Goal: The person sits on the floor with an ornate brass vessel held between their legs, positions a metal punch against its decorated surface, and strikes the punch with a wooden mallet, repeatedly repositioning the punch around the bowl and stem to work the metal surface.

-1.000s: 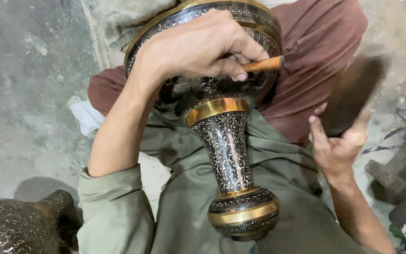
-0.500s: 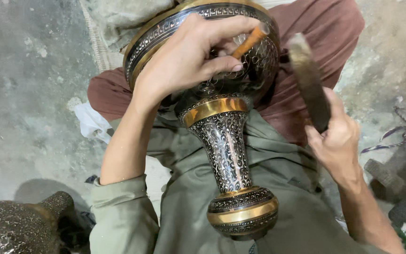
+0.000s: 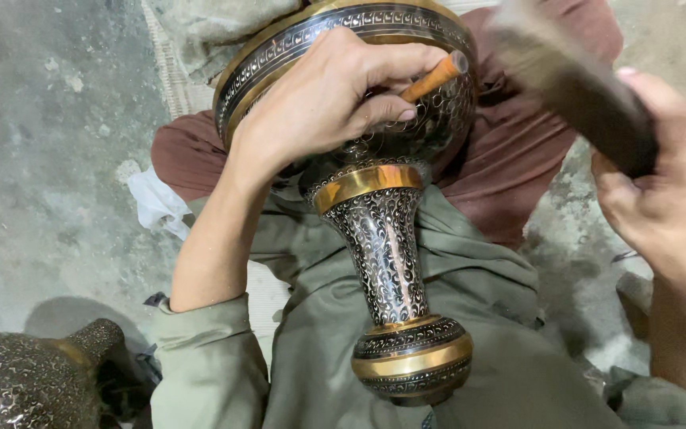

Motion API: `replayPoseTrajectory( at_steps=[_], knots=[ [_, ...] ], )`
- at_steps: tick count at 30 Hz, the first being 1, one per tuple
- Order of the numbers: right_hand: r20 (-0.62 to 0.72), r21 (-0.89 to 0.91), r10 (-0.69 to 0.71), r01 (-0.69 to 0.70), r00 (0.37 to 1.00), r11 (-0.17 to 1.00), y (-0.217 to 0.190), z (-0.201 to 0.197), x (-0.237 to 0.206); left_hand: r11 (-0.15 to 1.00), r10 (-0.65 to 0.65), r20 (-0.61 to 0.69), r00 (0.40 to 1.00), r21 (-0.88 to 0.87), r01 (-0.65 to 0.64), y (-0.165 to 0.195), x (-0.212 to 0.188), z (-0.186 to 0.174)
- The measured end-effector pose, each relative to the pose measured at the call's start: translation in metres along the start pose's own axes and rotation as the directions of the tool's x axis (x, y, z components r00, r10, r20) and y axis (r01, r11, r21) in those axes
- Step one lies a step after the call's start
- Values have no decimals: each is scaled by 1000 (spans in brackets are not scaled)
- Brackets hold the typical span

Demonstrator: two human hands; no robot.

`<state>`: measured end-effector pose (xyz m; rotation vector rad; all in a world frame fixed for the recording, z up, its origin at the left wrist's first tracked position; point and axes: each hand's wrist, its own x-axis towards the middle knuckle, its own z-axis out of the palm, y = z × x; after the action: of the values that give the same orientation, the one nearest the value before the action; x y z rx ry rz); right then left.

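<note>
Concrete floor [image 3: 57, 159] beneath: my left hand [image 3: 319, 103] grips a wooden-handled chisel [image 3: 434, 77] against the engraved vase [image 3: 383, 238]; my right hand [image 3: 668, 183] clutches a blurred mallet [image 3: 573, 79].

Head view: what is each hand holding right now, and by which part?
Left hand pinches a thin orange-handled punch near its lower end against the engraved brass vase. Right hand grips a dark, motion-blurred mallet at its lower end.
</note>
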<state>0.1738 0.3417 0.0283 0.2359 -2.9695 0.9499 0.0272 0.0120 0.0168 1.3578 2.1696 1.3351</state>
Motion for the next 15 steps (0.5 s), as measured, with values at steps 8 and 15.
replayPoseTrajectory(
  at_steps=[8,15],
  knots=[
    [89,-57,-56,61,994,996,-23,-16,22,985,-134,-239,962,76,156,11,-24,18],
    [174,-61,15,-5,985,998,-36,-16,38,969,-234,-473,850,-44,242,15,-35,48]
  ],
)
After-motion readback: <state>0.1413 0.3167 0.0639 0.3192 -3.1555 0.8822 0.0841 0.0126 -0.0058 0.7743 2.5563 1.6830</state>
